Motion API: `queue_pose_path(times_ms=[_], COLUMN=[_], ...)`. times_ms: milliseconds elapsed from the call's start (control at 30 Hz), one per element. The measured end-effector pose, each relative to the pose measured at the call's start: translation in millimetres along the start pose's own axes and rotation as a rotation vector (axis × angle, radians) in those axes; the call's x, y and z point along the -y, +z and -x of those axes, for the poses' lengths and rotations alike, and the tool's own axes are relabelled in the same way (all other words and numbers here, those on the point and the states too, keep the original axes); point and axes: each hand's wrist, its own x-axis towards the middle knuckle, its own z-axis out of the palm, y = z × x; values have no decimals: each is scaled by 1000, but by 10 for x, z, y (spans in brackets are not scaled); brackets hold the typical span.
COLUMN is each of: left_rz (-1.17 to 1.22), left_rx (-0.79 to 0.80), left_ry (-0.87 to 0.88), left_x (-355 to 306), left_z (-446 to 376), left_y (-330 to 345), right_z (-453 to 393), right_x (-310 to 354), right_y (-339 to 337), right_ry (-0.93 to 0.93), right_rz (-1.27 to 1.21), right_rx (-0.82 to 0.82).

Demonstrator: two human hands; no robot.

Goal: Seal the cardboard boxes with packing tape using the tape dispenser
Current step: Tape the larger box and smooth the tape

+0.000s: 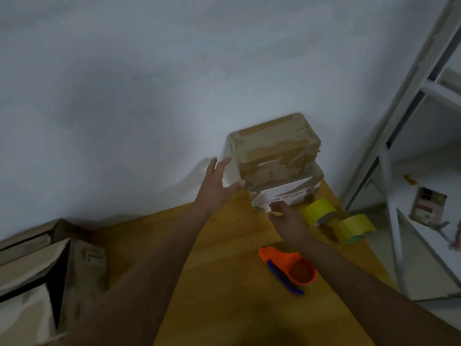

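The left hand (216,186) had its fingers straight and spread, the thumb tip touching the near-left bottom corner of the upper, tape-covered brown cardboard box (274,148); it gripped nothing. The right hand (289,218) reached toward the lower white-sided cardboard box (287,193), its fingers loosely curled just in front of that box's face; whether they touched it could not be told. The upper box sat stacked on the lower one at the far end of the wooden table (224,270), against the grey wall (149,96). Nearer than the stack lay the orange tape dispenser with a blue handle (289,267), untouched. Right of the stack lay two yellow tape rolls (320,212), with white metal shelving (399,146) beyond. Open brown cartons (50,265) stood well left.
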Motion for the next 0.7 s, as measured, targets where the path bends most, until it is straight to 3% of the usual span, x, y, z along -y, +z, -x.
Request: queue_pose_path(times_ms=[233, 433, 567, 700], left_rz=[-178, -370, -419, -361], left_rx=[-1, -350, -561, -419], left_ry=[-132, 26, -369, -678], left_x=[1255, 2189, 2905, 3372], left_z=[1500, 2632, 3304, 3639], left_y=[-672, -1761, -2306, -2495], right_z=[667, 1132, 1445, 1649], right_x=[534, 1227, 1629, 1894], right_y=[1292, 2677, 3438, 3952], right_ry=[-42, -88, -108, -161], right_rz=[52, 80, 33, 22], right_rx=[206, 378, 486, 506])
